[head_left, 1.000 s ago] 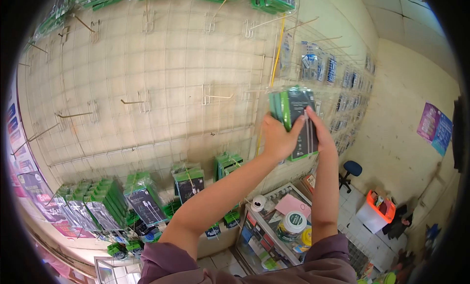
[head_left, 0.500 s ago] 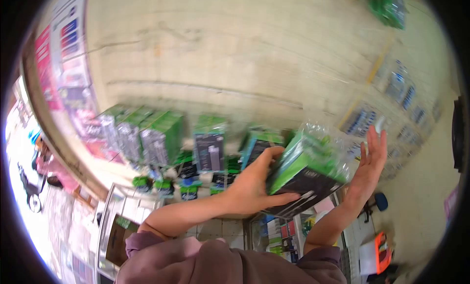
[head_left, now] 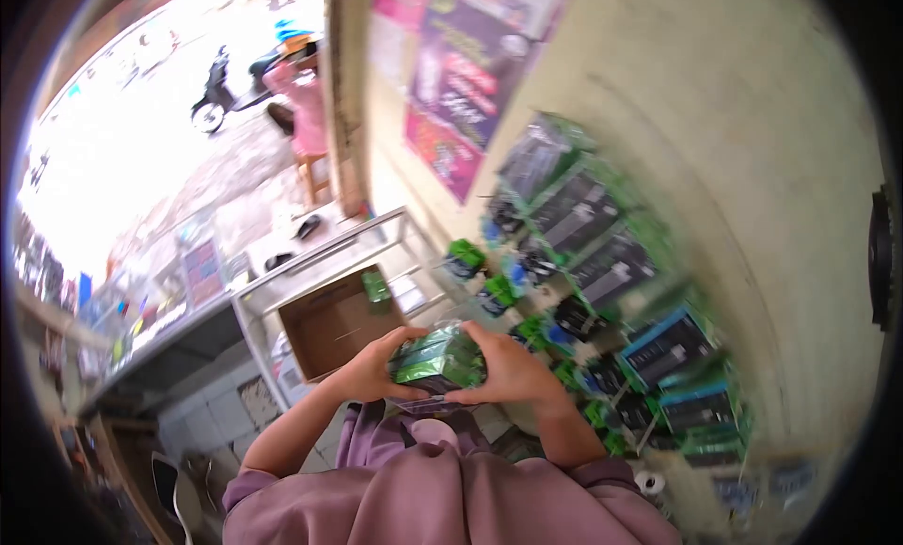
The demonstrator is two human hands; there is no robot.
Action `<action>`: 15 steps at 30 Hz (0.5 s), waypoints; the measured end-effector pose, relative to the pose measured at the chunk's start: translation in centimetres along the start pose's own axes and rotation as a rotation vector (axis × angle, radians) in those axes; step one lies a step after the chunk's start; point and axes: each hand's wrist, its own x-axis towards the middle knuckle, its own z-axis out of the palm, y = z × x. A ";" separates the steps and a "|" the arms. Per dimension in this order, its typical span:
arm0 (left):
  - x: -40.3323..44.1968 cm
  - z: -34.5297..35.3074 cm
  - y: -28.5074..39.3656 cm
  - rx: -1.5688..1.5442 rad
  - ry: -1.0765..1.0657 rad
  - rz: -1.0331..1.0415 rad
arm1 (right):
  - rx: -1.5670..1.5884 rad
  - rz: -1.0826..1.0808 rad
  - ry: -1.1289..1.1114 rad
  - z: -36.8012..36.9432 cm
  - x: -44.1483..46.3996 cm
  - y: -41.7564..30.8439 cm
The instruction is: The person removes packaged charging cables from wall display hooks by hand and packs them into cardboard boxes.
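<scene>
Gripping with the fingers of both hands: left hand (head_left: pixel 378 364) pressed in from nine o'clock, right hand (head_left: pixel 513 368) from three, with a bundle of green-edged packets (head_left: pixel 435 359) clasped between, just in front of the purple top (head_left: pixel 442 465). Thumbs on the near side, toward six; fingertips wrapped round toward twelve. Too blurred to count the packets.

To hold this well, press evenly from both sides, firmly enough to bind the packets into one block, not so hard as to bow or crease them. Beware of the clear wrapping, shiny and probably slippery; trust the stiff edges over the loose film. Level both wrists, to avoid fanning the inner packets out between the palms. At any sign of sliding, square the stack with the thumbs rather than squeezing harder.

Mind the surroundings too. At ten o'clock from the bundle, near the left hand, an open-topped cardboard box (head_left: pixel 324 331) by the metal-framed case (head_left: pixel 324 251); touching or apart from the hand, cannot tell. From two to four o'clock, beyond the right hand, rows of hanging packs (head_left: pixel 609 270). Best to leave elbow room there, so as not to brush against them.
</scene>
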 end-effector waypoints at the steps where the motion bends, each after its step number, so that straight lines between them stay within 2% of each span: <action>1: -1.7 -1.0 -2.1 0.069 0.031 -0.094 | 0.014 -0.028 -0.052 2.3 2.9 1.3; 2: -3.3 -1.8 -4.2 0.135 0.056 -0.189 | 0.094 -0.020 -0.051 4.9 5.4 2.7; 4: -6.2 -2.8 -8.8 0.201 0.126 -0.229 | 0.186 -0.016 -0.094 11.1 10.2 5.8; 6: -9.0 -1.6 -13.0 0.474 0.705 -0.649 | 0.163 0.082 0.128 17.4 14.4 9.0; 7: -9.8 -0.5 -16.6 0.445 0.891 -0.788 | 0.210 0.074 0.195 20.4 17.0 10.8; 8: -10.5 0.3 -19.8 0.423 0.965 -0.854 | 0.255 0.070 0.267 22.8 19.3 12.0; 10: -10.1 1.1 -26.0 0.380 1.032 -0.873 | 0.273 0.103 0.326 25.3 23.7 13.0; 12: -8.7 1.0 -31.7 0.246 1.046 -0.782 | 0.258 0.173 0.378 28.2 28.0 15.6; 13: -7.5 0.6 -33.8 0.074 1.053 -0.831 | 0.263 0.181 0.366 29.5 29.8 17.1; 14: -7.3 0.9 -38.8 -0.038 1.040 -0.820 | 0.228 0.205 0.394 30.6 31.5 18.6; 15: -5.4 0.1 -37.8 -0.319 1.063 -0.892 | 0.190 0.229 0.425 31.2 32.8 19.5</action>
